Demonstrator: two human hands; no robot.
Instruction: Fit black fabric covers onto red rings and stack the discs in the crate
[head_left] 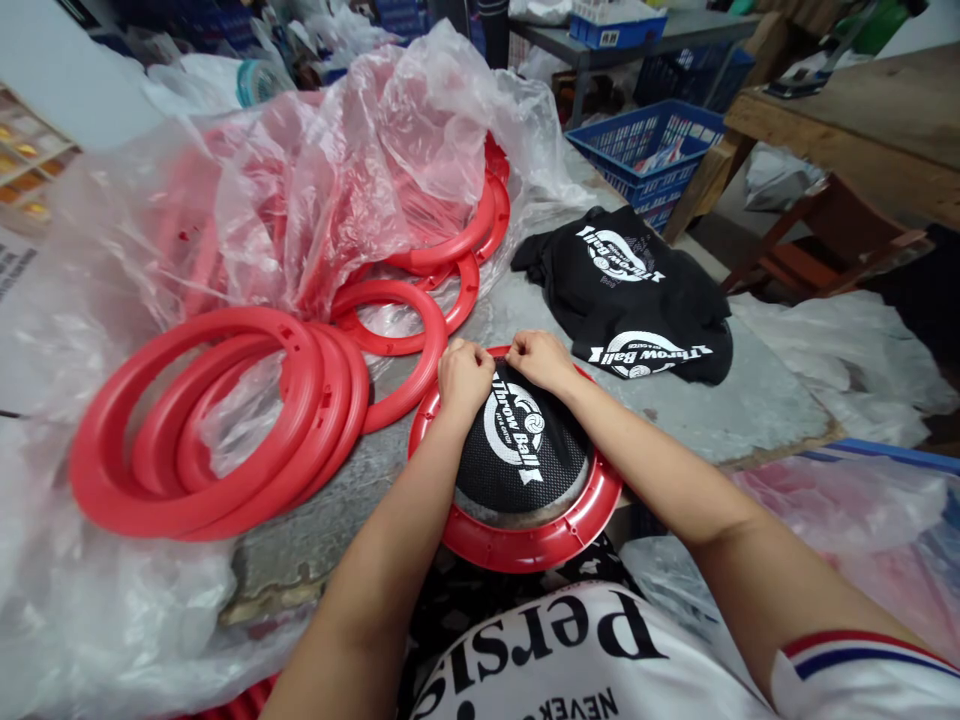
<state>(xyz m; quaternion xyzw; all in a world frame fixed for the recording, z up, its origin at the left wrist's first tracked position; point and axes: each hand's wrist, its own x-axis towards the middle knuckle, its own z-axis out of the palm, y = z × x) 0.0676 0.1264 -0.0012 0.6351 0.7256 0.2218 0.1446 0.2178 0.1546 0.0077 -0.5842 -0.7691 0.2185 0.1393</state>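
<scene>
In front of me a red plastic ring point(517, 545) rests at the table's near edge, tilted against my lap. Black mesh fabric point(555, 450) with a white "Throw Ball" print lies across its opening. At the far left part of the rim, my left hand point(466, 378) pinches the edge of the fabric. Just to its right, my right hand point(538, 358) is closed on the same edge, fingers curled downward. The fingertips of both hands are partly hidden.
Several red rings point(300, 480) lean in a stack at left. Behind them, a clear plastic bag point(450, 110) covers more rings. Black printed fabric pieces point(637, 300) are piled at right on the grey table point(660, 410). Beyond stand a blue crate point(652, 150) and a wooden chair point(832, 240).
</scene>
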